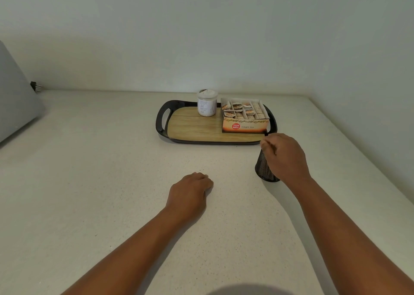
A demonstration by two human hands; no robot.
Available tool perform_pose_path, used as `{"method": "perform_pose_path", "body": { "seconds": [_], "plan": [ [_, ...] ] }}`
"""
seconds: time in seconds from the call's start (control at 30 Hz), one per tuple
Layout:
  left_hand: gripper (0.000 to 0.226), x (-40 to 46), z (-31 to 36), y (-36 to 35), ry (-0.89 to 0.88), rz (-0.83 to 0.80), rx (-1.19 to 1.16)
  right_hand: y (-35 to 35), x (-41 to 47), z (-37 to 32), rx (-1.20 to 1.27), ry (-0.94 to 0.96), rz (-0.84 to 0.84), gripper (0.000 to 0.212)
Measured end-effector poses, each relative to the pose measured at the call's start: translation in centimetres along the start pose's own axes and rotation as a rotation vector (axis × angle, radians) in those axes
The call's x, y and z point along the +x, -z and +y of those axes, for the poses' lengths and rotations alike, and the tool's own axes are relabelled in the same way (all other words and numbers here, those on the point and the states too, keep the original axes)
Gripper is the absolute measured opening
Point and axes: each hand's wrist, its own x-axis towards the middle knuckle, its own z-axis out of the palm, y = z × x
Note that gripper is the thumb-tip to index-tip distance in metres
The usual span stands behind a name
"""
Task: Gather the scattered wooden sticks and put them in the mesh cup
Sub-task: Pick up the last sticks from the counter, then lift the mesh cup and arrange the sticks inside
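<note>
The black mesh cup [264, 169] stands on the counter just in front of the tray's right corner. My right hand [284, 158] hovers over its mouth and hides the rim, with the fingers pinched together. A thin pale sliver, which looks like a wooden stick [272, 148], shows between thumb and fingers, pointing down into the cup. My left hand [190, 191] rests on the counter to the cup's left, fingers curled under with nothing seen in it. No loose sticks show on the counter.
A black-rimmed tray [161, 124] with a wood-look floor sits behind the cup, holding a white jar [207, 103] and an open ginger tea box [245, 119]. A grey appliance [15, 106] stands at the far left. Walls close the back and right.
</note>
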Motion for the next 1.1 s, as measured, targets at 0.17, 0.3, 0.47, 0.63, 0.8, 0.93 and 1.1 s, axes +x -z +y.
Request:
{"method": "perform_pose_path", "body": {
  "seconds": [0.17, 0.3, 0.47, 0.63, 0.8, 0.93, 1.1],
  "plan": [
    [0.021, 0.1, 0.0, -0.1, 0.001, 0.001, -0.01, -0.1, 0.2, 0.0, -0.068, -0.065, 0.013, 0.036],
    [0.021, 0.1, -0.1, -0.1, -0.005, 0.003, -0.006, -0.3, 0.2, 0.5, -0.121, -0.001, -0.07, 0.034],
    [0.021, 0.1, -0.1, -0.2, -0.006, 0.019, -0.006, -0.1, 0.3, 0.3, -0.121, 0.034, -0.027, 0.03],
    [0.021, 0.1, -0.1, -0.2, -0.004, 0.013, 0.001, -0.9, -0.9, 0.4, -0.069, -0.107, 0.117, 0.063],
    [0.022, 0.3, 0.0, -0.2, -0.002, 0.005, 0.012, -2.2, -2.7, 0.9, 0.303, -0.312, 0.173, 0.111],
    [0.024, 0.3, 0.0, -0.2, 0.009, -0.014, 0.022, -3.1, -3.4, 1.6, 0.577, -0.431, 0.177, 0.119],
    [0.026, 0.5, 0.2, 0.3, 0.024, -0.043, 0.013, -3.1, -3.6, 0.9, 0.723, -0.404, 0.143, 0.118]
  ]
}}
